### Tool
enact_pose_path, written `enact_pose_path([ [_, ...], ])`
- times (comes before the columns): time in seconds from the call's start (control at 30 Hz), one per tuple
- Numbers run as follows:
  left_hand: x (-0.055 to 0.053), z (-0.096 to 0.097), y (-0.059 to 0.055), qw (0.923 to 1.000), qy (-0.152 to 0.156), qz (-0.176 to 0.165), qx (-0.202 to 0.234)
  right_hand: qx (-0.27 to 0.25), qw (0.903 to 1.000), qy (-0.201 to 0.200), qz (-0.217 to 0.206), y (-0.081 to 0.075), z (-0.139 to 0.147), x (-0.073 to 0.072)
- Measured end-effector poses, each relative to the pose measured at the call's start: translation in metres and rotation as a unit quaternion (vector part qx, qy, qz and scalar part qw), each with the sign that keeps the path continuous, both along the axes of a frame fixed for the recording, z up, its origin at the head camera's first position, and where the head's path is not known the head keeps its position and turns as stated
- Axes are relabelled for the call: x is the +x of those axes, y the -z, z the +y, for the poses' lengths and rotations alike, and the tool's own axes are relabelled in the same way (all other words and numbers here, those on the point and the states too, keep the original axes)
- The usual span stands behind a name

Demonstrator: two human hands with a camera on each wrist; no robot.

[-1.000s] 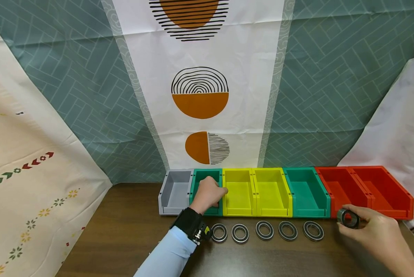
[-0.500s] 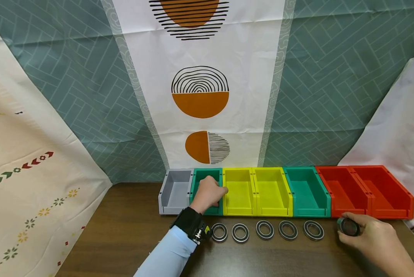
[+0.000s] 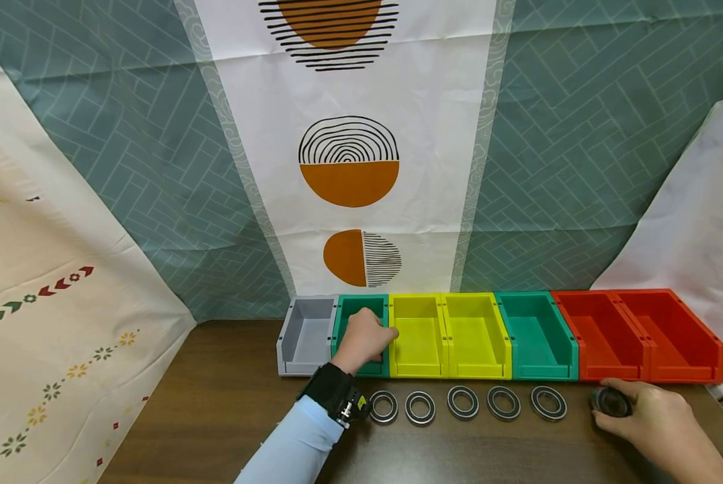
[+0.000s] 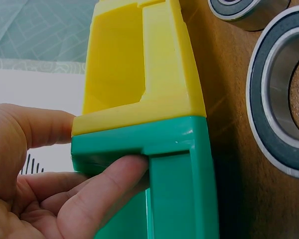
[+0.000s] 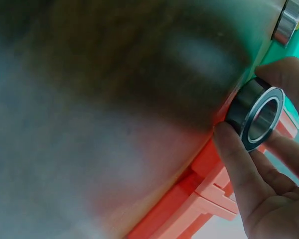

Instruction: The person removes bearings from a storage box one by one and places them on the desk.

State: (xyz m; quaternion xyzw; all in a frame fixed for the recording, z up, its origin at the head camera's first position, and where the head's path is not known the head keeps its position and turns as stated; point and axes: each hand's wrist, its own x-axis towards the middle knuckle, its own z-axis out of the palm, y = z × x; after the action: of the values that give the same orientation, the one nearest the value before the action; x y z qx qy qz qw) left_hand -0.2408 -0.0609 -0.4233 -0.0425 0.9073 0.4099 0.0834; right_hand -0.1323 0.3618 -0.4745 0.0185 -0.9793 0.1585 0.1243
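Note:
Between thumb and fingers, my right hand (image 3: 660, 413) holds a ball bearing (image 5: 244, 102) low over the table, in front of the red bins (image 3: 685, 373). In the head view the bearing lies nearly flat, in line with a row of several others; the nearest bearing (image 3: 535, 407) is to its left. My left hand (image 3: 364, 339) reaches into the left green bin (image 4: 182, 199). It pinches the side walls where this bin meets the yellow bin (image 4: 139, 117), fingers inside the green one and thumb at the yellow one's side.
Seven-coloured rows aside, storage bins stand side by side along the fabric backdrop (image 3: 216, 282): a grey bin (image 3: 295, 369) at the left end, another yellow bin (image 3: 479, 370) mid-row, a second green bin (image 3: 545, 372) beside the red ones. Brown wooden table (image 3: 216, 403) extends in front.
My right hand has lowered slightly, and its bearing has turned from tilted on edge to nearly flat. My left hand and the row of bearings stay where they were.

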Motion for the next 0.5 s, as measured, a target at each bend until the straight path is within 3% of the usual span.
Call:
enact_pose_path([
  [0.27, -0.0004, -0.0009, 0.0001, 1.0, 0.0, -0.001, 0.003, 0.011, 0.9987, 0.002, -0.051, -0.0019, 0.0045, -0.0049],
  [0.5, 0.0005, -0.0003, -0.0023, 1.0, 0.001, -0.007, 0.004, 0.012, 0.998, 0.003, -0.061, -0.0048, 0.0063, -0.0044],
])
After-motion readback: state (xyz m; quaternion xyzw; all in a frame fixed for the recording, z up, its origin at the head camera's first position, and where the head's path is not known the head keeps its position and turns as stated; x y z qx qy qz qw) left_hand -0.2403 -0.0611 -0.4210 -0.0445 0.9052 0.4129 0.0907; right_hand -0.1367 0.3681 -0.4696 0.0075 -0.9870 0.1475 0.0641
